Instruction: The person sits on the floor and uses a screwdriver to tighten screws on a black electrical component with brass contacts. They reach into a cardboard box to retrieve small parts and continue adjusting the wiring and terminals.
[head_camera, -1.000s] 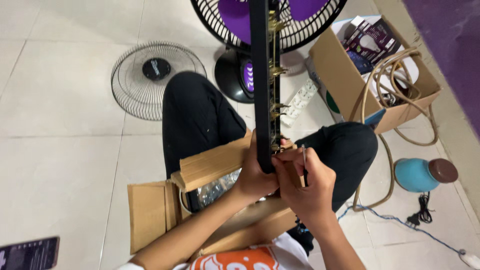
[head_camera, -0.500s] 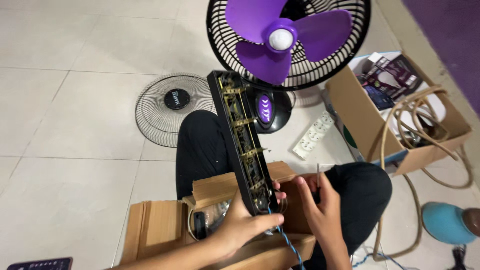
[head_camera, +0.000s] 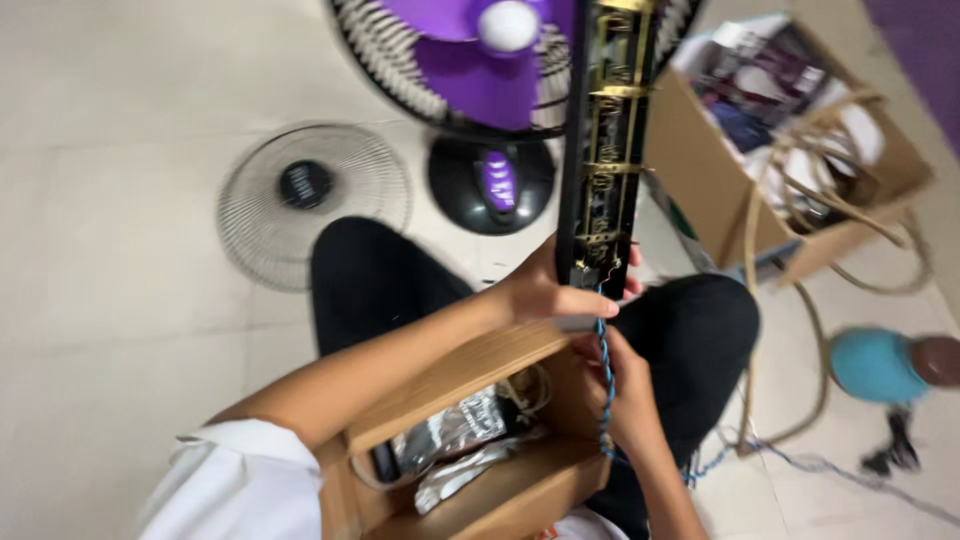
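The left hand (head_camera: 545, 292) grips the black strip (head_camera: 603, 150) upright so its brass innards show, while the right hand (head_camera: 622, 390) pinches the blue cord (head_camera: 604, 375) below

At twelve o'clock you have a purple-bladed fan (head_camera: 480, 70); its loose wire grille (head_camera: 312, 200) lies at ten on the tiled floor (head_camera: 100, 150). At two sits a cardboard box (head_camera: 700, 180) with tan hose (head_camera: 800, 140); at three a teal jar (head_camera: 880, 365)
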